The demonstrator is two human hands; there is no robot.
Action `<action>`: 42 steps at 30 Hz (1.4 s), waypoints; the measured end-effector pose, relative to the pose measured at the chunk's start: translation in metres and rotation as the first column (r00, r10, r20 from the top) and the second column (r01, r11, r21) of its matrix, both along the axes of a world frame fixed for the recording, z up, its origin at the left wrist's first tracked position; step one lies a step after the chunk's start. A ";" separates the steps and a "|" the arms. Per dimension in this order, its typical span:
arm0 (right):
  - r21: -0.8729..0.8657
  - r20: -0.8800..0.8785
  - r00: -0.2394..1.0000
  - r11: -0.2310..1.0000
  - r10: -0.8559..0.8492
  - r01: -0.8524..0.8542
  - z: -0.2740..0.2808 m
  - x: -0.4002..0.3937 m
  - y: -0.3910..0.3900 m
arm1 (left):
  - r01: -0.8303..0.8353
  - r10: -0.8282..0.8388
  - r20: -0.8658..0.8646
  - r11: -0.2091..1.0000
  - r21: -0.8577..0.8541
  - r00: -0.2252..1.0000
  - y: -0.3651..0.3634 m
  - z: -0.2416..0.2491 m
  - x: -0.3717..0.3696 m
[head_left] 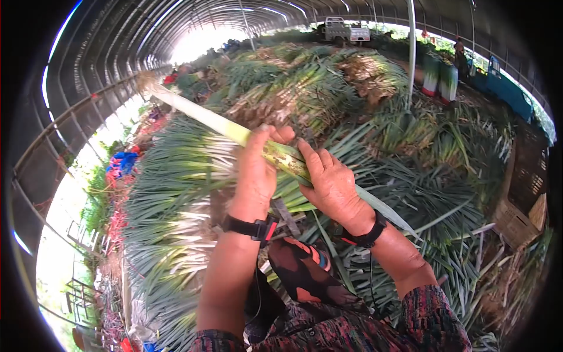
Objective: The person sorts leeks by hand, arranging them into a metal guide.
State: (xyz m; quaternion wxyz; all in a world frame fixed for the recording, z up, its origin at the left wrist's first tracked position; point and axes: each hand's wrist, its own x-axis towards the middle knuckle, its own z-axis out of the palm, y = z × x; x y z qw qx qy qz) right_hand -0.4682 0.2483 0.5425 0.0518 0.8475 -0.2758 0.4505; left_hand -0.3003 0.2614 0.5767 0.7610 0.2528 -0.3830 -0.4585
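Note:
I hold one long green onion (pixel 202 114) slantwise in front of me, its white root end pointing up to the left and its green leaves trailing down to the right. My left hand (pixel 258 173) is wrapped around the pale stalk near its middle. My right hand (pixel 331 182) grips the same stalk just below, where the outer skin looks dirty and loose. Both wrists wear black bands.
Big heaps of green onions (pixel 176 193) lie below and ahead under a curved greenhouse frame. Upright bundles (pixel 440 76) stand at the far right beside a metal post (pixel 411 53). A white truck (pixel 346 29) is parked at the far end. Woven crates (pixel 525 199) sit on the right.

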 end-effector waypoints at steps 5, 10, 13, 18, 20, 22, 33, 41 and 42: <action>0.099 -0.064 0.990 0.986 -0.130 0.136 -0.043 -0.028 -0.008 | 0.105 -0.103 -0.033 0.990 0.089 0.994 -0.023 -0.056 -0.043; 0.134 -0.039 0.980 0.971 -0.194 0.198 -0.078 -0.047 -0.024 | 0.180 -0.255 0.204 0.928 0.325 0.945 -0.006 -0.111 -0.088; 0.176 -0.109 0.970 0.957 -0.216 0.233 -0.087 -0.070 -0.028 | 0.070 -0.256 0.399 0.902 0.425 0.880 0.005 -0.141 -0.056; 0.307 -0.174 0.975 0.933 -0.139 0.187 -0.100 -0.087 -0.020 | -0.072 -0.018 0.263 0.942 0.328 0.965 -0.009 -0.154 0.039; 0.366 -0.219 0.970 0.913 -0.104 0.180 -0.106 -0.088 -0.014 | -0.158 0.042 0.275 0.896 0.415 0.961 -0.004 -0.119 0.045; 0.391 -0.262 0.963 0.906 -0.056 0.159 -0.111 -0.090 -0.009 | -0.085 0.010 0.193 0.919 0.385 0.981 -0.006 -0.113 0.065; 0.159 -0.424 0.905 0.987 0.044 0.026 -0.117 -0.079 0.001 | -0.602 0.532 0.307 0.768 0.217 0.789 0.019 -0.122 0.149; -0.181 -0.529 0.848 0.975 0.012 -0.127 -0.094 -0.061 -0.026 | -0.574 0.258 0.941 0.814 -0.089 0.220 0.083 -0.161 0.240; -0.225 -0.543 0.840 0.962 0.008 -0.155 -0.092 -0.059 -0.028 | -0.561 0.209 0.972 0.820 -0.114 0.107 0.093 -0.162 0.243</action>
